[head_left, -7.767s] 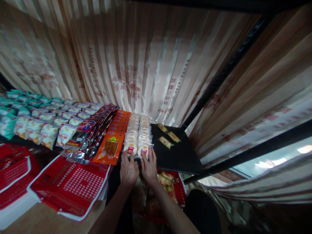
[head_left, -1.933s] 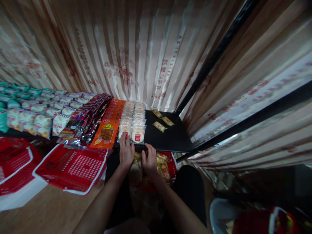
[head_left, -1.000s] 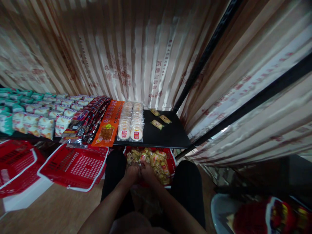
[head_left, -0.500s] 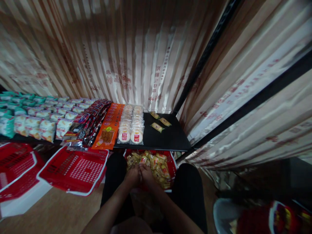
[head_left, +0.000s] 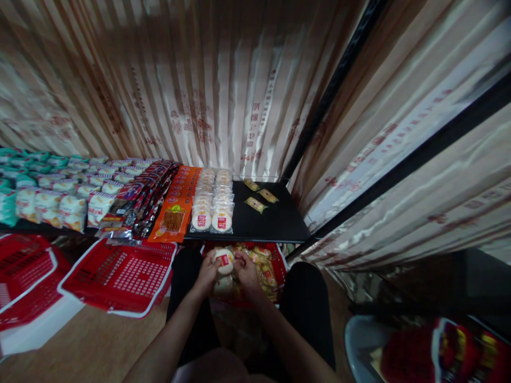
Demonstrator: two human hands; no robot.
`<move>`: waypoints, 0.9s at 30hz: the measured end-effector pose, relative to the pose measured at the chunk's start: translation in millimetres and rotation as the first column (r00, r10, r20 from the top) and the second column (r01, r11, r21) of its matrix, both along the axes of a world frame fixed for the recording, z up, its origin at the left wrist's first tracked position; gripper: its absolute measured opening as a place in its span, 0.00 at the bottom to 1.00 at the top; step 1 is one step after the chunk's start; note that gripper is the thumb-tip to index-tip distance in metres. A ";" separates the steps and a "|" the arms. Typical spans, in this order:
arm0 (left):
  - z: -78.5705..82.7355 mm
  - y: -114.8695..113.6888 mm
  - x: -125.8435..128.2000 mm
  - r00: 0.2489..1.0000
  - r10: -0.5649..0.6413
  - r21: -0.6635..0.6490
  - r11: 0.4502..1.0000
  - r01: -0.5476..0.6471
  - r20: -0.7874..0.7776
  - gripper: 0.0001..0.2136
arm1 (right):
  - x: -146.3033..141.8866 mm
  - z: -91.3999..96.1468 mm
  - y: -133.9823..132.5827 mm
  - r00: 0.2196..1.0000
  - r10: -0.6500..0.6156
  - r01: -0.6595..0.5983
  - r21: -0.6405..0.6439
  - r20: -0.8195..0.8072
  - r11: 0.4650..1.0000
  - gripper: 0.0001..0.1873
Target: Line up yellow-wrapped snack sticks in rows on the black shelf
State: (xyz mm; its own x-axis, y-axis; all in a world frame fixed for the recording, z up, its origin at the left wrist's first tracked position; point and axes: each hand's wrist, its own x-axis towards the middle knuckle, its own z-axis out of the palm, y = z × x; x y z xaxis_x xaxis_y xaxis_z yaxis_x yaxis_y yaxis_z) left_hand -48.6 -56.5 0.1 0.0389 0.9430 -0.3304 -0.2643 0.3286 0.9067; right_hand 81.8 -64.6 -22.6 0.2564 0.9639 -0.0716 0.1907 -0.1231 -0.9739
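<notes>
My left hand (head_left: 207,274) and my right hand (head_left: 246,270) are closed together on a round white cake packet with a red label (head_left: 224,260), lifted just above a red basket (head_left: 281,265) of mixed snack packets between my knees. Another pale packet (head_left: 223,285) lies under my hands. On the black shelf (head_left: 275,223) ahead, two rows of the same white cake packets (head_left: 212,203) run back toward the curtain. Three small yellow packets (head_left: 256,204) lie loose to the right of the rows.
Left of the cake rows lie orange packets (head_left: 178,210), dark red foil packets (head_left: 143,197) and white and teal bags (head_left: 59,197). Empty red baskets (head_left: 117,276) sit at the lower left on a wooden floor. A beige curtain (head_left: 223,90) hangs behind. A white bin (head_left: 359,340) stands at the lower right.
My hands left the front of the cake rows, dropped into the red basket, and have now come up holding a white cake packet between them.
</notes>
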 end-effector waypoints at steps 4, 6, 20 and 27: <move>9.8 -1.0 0.0 0.984 0.060 -0.046 0.998 -0.053 0.166 0.25 | -2.4 1.5 0.2 0.996 -0.080 0.083 -0.068 0.048 0.994 0.22; 13.0 -0.8 -0.3 0.972 0.101 -0.062 0.994 -0.090 0.214 0.26 | -4.5 8.1 -2.9 0.994 -0.092 0.085 -0.125 -0.052 0.989 0.24; 31.5 -1.4 -1.2 0.944 0.124 -0.117 0.989 -0.092 0.307 0.19 | -20.7 52.1 -22.0 0.814 -0.089 0.009 -0.141 -0.574 0.990 0.16; 31.2 10.8 -6.2 0.993 0.023 0.001 1.000 -0.023 0.115 0.17 | -7.0 58.6 8.6 0.882 -0.045 0.020 -0.059 -0.470 0.998 0.18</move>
State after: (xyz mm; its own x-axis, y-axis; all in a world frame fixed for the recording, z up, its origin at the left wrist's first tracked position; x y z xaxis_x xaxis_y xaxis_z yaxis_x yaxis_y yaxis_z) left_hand -54.9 -45.6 31.2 0.0545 0.9448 -0.3232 -0.3743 0.3194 0.8705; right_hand 74.8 -56.0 36.0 0.2113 0.9474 -0.2405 -0.2937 -0.1731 -0.9401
